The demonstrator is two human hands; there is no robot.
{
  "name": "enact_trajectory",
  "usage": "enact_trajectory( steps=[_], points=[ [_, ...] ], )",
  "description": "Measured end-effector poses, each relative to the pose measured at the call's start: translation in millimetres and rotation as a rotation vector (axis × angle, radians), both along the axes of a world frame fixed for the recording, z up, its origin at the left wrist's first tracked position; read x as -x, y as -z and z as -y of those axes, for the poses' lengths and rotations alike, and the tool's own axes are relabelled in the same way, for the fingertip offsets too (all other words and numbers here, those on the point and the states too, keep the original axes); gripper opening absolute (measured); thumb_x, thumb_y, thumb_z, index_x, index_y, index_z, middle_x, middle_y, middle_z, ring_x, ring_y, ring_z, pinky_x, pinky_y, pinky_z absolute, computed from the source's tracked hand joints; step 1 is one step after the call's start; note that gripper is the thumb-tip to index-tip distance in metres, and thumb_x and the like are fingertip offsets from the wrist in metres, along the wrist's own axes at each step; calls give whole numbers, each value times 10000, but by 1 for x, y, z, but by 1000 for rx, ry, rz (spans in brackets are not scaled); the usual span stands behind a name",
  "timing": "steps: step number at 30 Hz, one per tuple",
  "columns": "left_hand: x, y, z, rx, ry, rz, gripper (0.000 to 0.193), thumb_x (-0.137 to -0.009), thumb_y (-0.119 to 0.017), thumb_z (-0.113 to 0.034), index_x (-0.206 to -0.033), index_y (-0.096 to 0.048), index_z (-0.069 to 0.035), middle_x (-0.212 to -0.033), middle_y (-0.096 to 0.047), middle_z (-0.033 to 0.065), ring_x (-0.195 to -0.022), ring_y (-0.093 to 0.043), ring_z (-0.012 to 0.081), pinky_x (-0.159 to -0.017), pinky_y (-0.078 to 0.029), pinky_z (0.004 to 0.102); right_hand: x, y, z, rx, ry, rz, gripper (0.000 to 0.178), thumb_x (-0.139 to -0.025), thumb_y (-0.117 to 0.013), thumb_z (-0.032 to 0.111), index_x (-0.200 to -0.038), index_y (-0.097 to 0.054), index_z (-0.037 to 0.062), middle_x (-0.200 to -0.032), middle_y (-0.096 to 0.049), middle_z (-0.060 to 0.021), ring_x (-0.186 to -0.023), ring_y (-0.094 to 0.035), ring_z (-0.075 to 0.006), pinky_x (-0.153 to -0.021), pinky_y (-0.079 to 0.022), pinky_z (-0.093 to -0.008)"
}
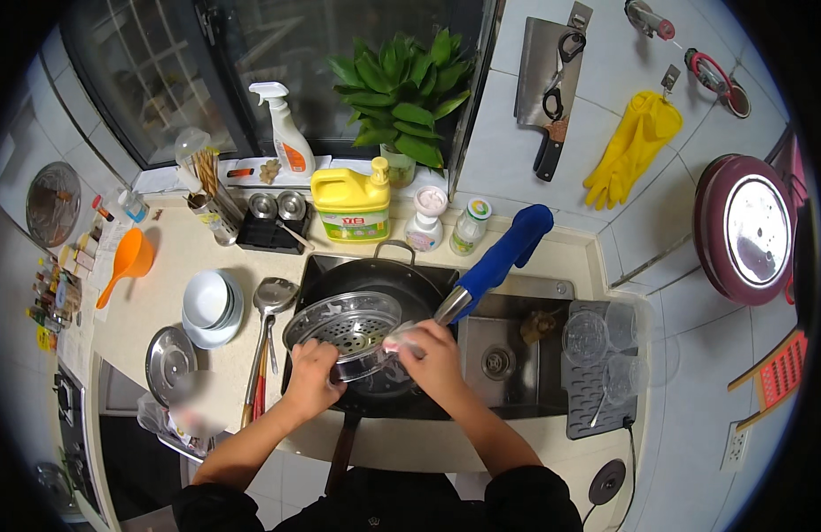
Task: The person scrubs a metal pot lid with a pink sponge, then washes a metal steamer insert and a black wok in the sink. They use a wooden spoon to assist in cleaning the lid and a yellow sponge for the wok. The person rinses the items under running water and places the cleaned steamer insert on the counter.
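Left hand [313,377] curled on the near-left rim of a steel steamer basket [353,335], thumb and fingers pinching the wall. Right hand [431,356] closed round a small pale pink-white pad [402,338] at the basket's right side; can't tell if the fingers also touch metal. Basket is tilted, holed floor showing, above the black wok [419,288], which sits over the left basin. Contact between the two unclear.

Handling, my guess: thin sheet metal, so light and stiff, not fragile, may dent. Probably slick if wet. Best hold is the rim, opposite sides, or thumb inside and fingers outside the wall; holed floor gives poor purchase, edge could be sharp.

Wok looks heavier; take it by its long handle [342,452] plus the far loop [395,245]. Right of it, blue-sleeved metal tube [508,257] reaching over, then right basin [539,377], grey mat [597,418] with clear glasses [623,379]. Left side: spatula [275,294], stacked white bowls [207,300].
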State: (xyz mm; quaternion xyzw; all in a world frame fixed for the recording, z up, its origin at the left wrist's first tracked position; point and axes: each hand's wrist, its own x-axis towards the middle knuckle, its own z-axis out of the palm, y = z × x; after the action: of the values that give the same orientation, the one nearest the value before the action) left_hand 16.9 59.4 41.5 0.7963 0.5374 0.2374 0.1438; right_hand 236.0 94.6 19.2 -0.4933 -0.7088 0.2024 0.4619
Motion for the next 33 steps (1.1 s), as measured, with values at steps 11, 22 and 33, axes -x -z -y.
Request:
enact_trajectory(
  steps=[11, 22, 33],
  points=[
    [7, -10, -7, 215, -115, 327, 386, -520, -732, -58, -834, -515, -6, -781, -508, 154, -754, -503, 329, -670, -413, 374, 23, -12, 1, 24, 30, -240, 169, -683, -661, 36, -850, -629, 35, -813, -588, -110, -687, -580, -275, -624, -475, -350],
    [56, 11, 2, 330, -70, 704, 307, -669, -791, -193, -727, -528, -47, -731, -463, -2, -678, -446, 97, -605, -368, 245, 23, -5, -24, 27, 26, -284, 169, -733, -655, 75, -882, -626, 0, -927, -596, -126, -753, -596, -259, -662, -484, -324],
    [38, 27, -8, 222, -724, 1535, 294, -884, -573, -217, -627, -520, -86, -575, -438, -44, -499, -377, 58, -445, -281, 231, 25, 42, -38, 466, 49, -530, 83, -841, -571, 32, -898, -611, -14, -910, -576, -40, -667, -561, -81, -571, -472, -201]
  ],
)
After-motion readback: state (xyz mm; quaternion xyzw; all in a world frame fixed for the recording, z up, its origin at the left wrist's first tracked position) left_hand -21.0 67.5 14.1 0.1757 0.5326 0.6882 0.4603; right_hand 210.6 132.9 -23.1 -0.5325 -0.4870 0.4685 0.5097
